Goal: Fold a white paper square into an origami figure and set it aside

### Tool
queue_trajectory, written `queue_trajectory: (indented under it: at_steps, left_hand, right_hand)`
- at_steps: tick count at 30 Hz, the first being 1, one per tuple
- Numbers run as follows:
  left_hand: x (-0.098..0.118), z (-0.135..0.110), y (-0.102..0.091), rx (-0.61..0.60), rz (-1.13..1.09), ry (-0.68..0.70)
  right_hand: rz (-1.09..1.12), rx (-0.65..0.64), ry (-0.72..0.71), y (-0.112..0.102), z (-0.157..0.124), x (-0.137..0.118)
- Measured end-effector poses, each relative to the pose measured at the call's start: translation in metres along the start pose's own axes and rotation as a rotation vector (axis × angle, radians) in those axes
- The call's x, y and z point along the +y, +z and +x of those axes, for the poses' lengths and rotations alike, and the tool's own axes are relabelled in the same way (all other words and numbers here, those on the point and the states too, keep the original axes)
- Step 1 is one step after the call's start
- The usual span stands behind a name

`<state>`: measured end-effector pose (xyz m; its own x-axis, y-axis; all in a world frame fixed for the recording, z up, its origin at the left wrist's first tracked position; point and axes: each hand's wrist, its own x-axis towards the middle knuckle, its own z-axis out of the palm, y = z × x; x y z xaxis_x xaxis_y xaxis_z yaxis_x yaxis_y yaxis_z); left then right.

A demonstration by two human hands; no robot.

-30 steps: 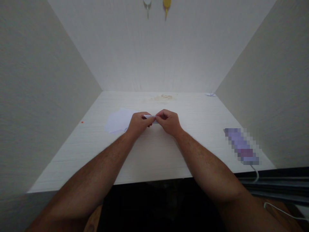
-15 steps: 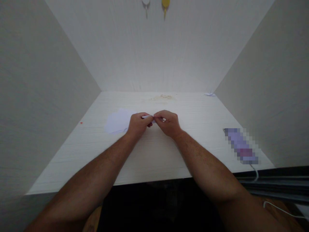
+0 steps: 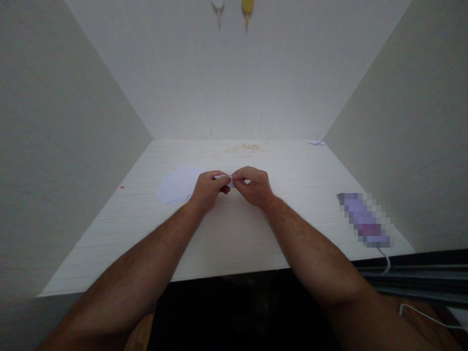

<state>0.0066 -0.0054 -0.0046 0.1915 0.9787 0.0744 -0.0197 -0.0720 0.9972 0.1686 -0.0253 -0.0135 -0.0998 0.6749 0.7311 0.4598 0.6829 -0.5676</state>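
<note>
Between my two hands is a small folded piece of white paper point(image 3: 230, 183), mostly covered by fingers. My left hand point(image 3: 211, 187) is closed on it, thumb on top and fingers underneath. Thumb and forefinger of my right hand point(image 3: 255, 185) pinch the paper's right end, so the fingertips of both hands nearly meet. Partly behind my left hand lie white paper sheets point(image 3: 177, 184), spread flat on the white table point(image 3: 234, 243). How the held paper is folded cannot be made out.
A blurred-out phone-like object point(image 3: 365, 222) with a white cable point(image 3: 384, 261) lies at the right. A small paper piece point(image 3: 316, 143) sits in the far right corner. Brownish crumbs or stains point(image 3: 248, 146) mark the back. Walls enclose three sides; a red speck point(image 3: 122, 187) is at left.
My left thumb has shifted slightly, and more of the white paper shows between the hands. Both hands stay in nearly the same place. The whole view has shifted a little.
</note>
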Motion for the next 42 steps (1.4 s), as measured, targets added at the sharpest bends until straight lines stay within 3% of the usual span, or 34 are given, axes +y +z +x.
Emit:
queue_trajectory:
  at_steps: [5, 13, 19, 42]
  left_hand:
    - [0.002, -0.001, 0.002, -0.046, -0.09, -0.029]
    - [0.009, -0.004, 0.0, 0.028, 0.148, 0.074]
    - [0.016, -0.007, 0.001, 0.051, 0.163, 0.116]
    - [0.013, -0.007, 0.0, 0.025, 0.166, 0.117]
  right_hand:
    - [0.037, 0.011, 0.023, 0.0, 0.001, -0.002]
    - [0.208, 0.04, 0.406, -0.001, 0.005, -0.01]
    - [0.287, 0.02, 0.522, 0.0, 0.007, -0.008]
    - [0.331, -0.031, 0.541, -0.001, 0.009, -0.009]
